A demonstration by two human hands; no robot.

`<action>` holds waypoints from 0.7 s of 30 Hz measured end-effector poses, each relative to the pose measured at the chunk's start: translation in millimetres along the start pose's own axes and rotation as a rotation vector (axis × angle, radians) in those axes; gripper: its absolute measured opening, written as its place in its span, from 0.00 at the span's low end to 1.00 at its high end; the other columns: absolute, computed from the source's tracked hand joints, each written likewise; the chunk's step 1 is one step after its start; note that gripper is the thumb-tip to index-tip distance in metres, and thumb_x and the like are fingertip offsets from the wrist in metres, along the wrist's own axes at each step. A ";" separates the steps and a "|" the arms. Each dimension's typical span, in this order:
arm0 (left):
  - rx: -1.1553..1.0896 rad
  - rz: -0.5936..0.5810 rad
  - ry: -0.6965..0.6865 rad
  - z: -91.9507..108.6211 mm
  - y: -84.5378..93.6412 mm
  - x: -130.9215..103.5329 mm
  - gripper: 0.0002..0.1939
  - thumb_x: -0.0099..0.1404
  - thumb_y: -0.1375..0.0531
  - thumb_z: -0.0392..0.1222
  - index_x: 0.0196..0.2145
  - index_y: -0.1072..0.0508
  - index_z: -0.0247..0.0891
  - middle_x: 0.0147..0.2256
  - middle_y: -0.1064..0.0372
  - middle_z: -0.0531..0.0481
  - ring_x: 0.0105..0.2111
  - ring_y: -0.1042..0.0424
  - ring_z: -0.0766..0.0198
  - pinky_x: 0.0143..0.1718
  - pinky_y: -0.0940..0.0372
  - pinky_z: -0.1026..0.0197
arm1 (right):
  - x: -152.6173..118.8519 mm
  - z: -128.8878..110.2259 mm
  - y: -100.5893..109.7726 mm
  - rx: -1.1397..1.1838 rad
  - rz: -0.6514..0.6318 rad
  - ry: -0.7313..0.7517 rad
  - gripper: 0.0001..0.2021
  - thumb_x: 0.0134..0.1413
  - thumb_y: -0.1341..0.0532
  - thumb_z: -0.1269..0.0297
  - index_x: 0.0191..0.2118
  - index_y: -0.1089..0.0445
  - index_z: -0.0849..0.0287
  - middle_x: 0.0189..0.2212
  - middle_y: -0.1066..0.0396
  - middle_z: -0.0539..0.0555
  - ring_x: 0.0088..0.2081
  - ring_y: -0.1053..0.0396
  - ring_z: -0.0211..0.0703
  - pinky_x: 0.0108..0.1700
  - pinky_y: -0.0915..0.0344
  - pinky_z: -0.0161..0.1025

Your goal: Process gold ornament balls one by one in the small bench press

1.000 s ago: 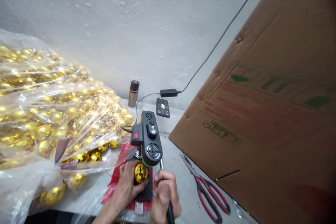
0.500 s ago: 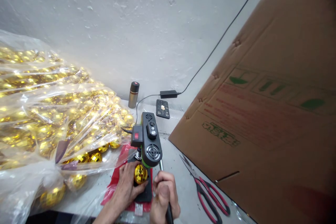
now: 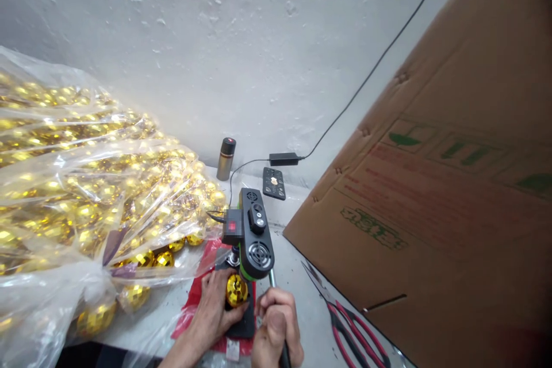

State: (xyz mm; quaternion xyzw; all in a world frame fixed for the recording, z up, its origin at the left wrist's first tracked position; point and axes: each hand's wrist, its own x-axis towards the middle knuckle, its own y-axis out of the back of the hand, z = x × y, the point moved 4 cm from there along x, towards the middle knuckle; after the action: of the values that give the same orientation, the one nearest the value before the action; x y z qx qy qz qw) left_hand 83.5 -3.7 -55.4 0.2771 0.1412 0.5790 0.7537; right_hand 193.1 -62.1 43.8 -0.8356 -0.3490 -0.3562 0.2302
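Observation:
My left hand (image 3: 214,306) is closed around a gold mirrored ball (image 3: 237,290), holding it low at the front of a small black bench drill press (image 3: 256,236). The ball sits under the machine's head, over a dark base (image 3: 241,326); what touches its far side is hidden. To the right, my right hand (image 3: 278,328) grips the press's lever (image 3: 272,279), its fingers wrapped round the black handle (image 3: 285,356). A red plastic sheet (image 3: 190,310) lies beneath the base.
A clear plastic bag (image 3: 86,184) full of gold balls fills the left. Red-and-black scissors (image 3: 356,328) lie beside a large cardboard box (image 3: 431,184) on the right. Behind the press are a bottle (image 3: 226,159), a dark phone-shaped object (image 3: 274,183) and a power adapter (image 3: 284,158) with its cord.
The whole view has shifted slightly, so everything appears a little further right and lower. Both hands keep the same grip on the ball and the lever.

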 end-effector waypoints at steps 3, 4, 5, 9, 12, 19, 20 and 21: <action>-0.001 0.013 0.005 1.2 0.9 -0.2 0.25 0.58 0.32 0.42 0.54 0.28 0.38 0.48 0.23 0.39 0.51 0.27 0.42 0.55 0.36 0.40 | -1.5 4.4 0.3 0.015 0.022 0.003 0.18 0.71 0.48 0.65 0.25 0.41 0.56 0.25 0.38 0.46 0.24 0.40 0.33 0.25 0.40 0.32; 0.000 0.017 0.002 1.4 1.1 -0.2 0.26 0.58 0.32 0.42 0.54 0.27 0.38 0.48 0.23 0.39 0.51 0.27 0.42 0.55 0.35 0.40 | -2.8 5.9 0.4 0.015 0.024 0.001 0.18 0.71 0.47 0.65 0.25 0.41 0.56 0.25 0.38 0.46 0.24 0.39 0.34 0.26 0.40 0.32; 0.004 0.019 -0.001 1.4 1.0 -0.2 0.26 0.58 0.31 0.42 0.54 0.27 0.39 0.49 0.23 0.39 0.51 0.27 0.42 0.55 0.35 0.40 | -4.6 7.3 0.7 0.013 0.027 0.001 0.19 0.71 0.47 0.65 0.25 0.41 0.56 0.25 0.38 0.46 0.24 0.39 0.34 0.26 0.40 0.33; 0.016 0.013 -0.011 0.6 -0.6 0.7 0.25 0.59 0.32 0.41 0.54 0.27 0.38 0.48 0.23 0.38 0.50 0.26 0.42 0.54 0.35 0.39 | -18.7 13.2 1.6 -0.054 0.028 -0.011 0.20 0.71 0.48 0.64 0.24 0.42 0.56 0.25 0.37 0.47 0.25 0.38 0.36 0.29 0.40 0.36; 0.010 0.003 -0.008 0.2 -1.4 1.3 0.25 0.59 0.32 0.41 0.54 0.27 0.37 0.49 0.23 0.38 0.50 0.26 0.41 0.54 0.35 0.39 | -29.8 22.1 3.0 -0.122 0.039 -0.022 0.19 0.71 0.48 0.63 0.24 0.42 0.56 0.26 0.36 0.47 0.26 0.36 0.37 0.35 0.37 0.40; -0.014 0.017 -0.016 1.7 0.2 2.0 0.25 0.59 0.32 0.42 0.54 0.27 0.39 0.49 0.23 0.39 0.51 0.27 0.41 0.56 0.35 0.38 | -19.2 17.4 6.5 -0.178 -0.113 0.230 0.18 0.71 0.48 0.62 0.27 0.35 0.55 0.27 0.31 0.47 0.27 0.32 0.37 0.36 0.35 0.39; -0.012 0.014 -0.014 1.6 -0.5 2.5 0.25 0.59 0.32 0.42 0.54 0.27 0.38 0.50 0.24 0.39 0.52 0.27 0.41 0.56 0.35 0.37 | -11.8 10.7 7.1 -0.179 -0.115 0.185 0.18 0.71 0.48 0.62 0.26 0.36 0.55 0.27 0.32 0.47 0.26 0.34 0.37 0.33 0.38 0.38; -0.009 0.011 -0.013 1.1 -1.4 2.8 0.26 0.58 0.32 0.41 0.55 0.28 0.38 0.50 0.24 0.38 0.52 0.27 0.41 0.57 0.35 0.37 | -2.8 4.6 7.9 -0.188 -0.098 0.065 0.19 0.71 0.48 0.62 0.25 0.37 0.56 0.27 0.33 0.47 0.26 0.36 0.36 0.30 0.41 0.37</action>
State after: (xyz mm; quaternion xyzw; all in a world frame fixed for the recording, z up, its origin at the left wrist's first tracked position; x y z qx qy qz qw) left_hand 86.0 -1.5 -55.1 0.2783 0.1322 0.5820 0.7526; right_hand 199.7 -65.5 37.6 -0.8234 -0.3470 -0.4253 0.1443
